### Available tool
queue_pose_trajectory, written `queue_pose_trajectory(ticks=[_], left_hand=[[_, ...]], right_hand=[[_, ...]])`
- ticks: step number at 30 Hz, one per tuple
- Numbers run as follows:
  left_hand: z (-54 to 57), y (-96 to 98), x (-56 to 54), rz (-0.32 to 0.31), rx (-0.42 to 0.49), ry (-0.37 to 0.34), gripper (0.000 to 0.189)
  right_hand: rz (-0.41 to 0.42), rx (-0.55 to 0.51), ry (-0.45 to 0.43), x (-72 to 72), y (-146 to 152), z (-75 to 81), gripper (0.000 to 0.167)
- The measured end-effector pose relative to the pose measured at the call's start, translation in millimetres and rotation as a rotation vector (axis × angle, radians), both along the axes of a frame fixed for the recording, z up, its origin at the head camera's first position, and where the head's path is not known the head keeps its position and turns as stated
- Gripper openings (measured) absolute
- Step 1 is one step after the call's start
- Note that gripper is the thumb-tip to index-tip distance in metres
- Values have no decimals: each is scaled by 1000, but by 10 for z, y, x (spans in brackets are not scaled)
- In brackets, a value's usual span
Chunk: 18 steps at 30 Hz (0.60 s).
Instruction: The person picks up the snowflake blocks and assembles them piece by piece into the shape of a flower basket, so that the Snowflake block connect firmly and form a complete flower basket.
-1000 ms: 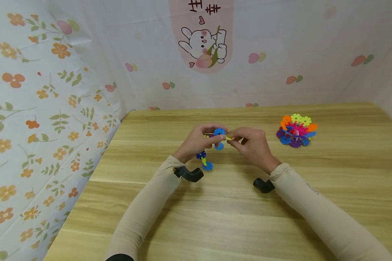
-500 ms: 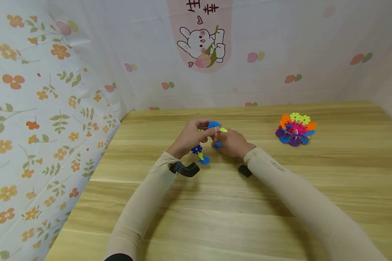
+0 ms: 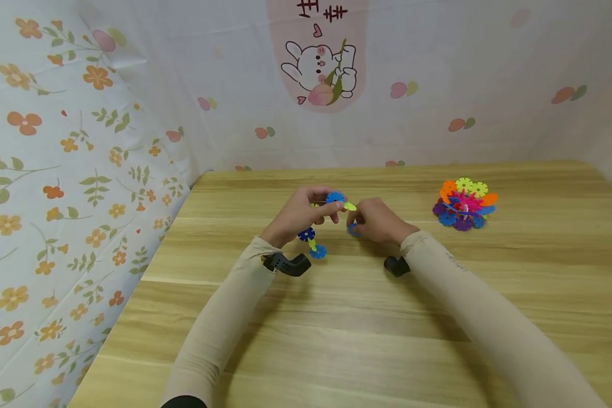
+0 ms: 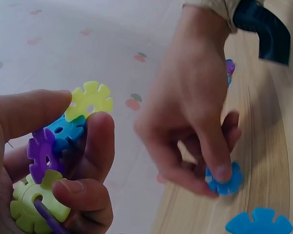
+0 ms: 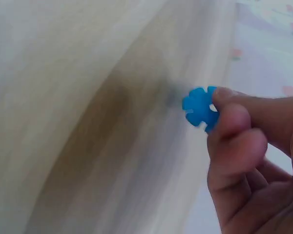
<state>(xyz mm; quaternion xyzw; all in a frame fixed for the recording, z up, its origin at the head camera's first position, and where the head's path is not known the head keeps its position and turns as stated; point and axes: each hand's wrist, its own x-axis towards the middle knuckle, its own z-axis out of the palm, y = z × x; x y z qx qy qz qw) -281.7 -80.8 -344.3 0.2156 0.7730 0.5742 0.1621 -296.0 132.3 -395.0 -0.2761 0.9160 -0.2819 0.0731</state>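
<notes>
My left hand (image 3: 306, 212) holds a chain of linked plastic snowflake discs above the table. In the left wrist view a yellow disc (image 4: 90, 101) sits at thumb and fingertip, joined to a blue disc (image 4: 63, 130), a purple disc (image 4: 43, 155) and a pale yellow-green disc (image 4: 36, 202) in the curled fingers. The chain's lower end, with a dark blue disc (image 3: 306, 234) and a light blue disc (image 3: 318, 251), hangs below the palm. My right hand (image 3: 379, 220) pinches a single blue snowflake disc (image 5: 199, 106) between thumb and fingers, a little right of the chain.
A multicoloured cluster of joined snowflake discs (image 3: 464, 204) stands at the back right of the wooden table (image 3: 336, 351). Patterned cloth (image 3: 428, 68) hangs along the back and left. A black wrist mount (image 3: 288, 264) projects under each forearm.
Both hands were together at the chain; the right hand let go of the yellow disc, reached lower for a blue disc and has drawn slightly right with it. The left hand shifted slightly left.
</notes>
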Motion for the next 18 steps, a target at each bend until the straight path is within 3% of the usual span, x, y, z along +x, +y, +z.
queue_pose_trajectory(ticks=[4,8,13,18], left_hand=[[-13,14,-2,-1,-16,9,22],[-17,26,-5,-2,-28,20,24],[-12,38,-1,-5,-42,51,23],[-1,64,14,-17,-37,59,22]], right_hand=[[-23,-102,-86,105,163,61,6],[-109,-283,-169,240,294,161,5],[-233,-474,-129,388,369,300,12],[-254,-588,-92,470,368,339,13]])
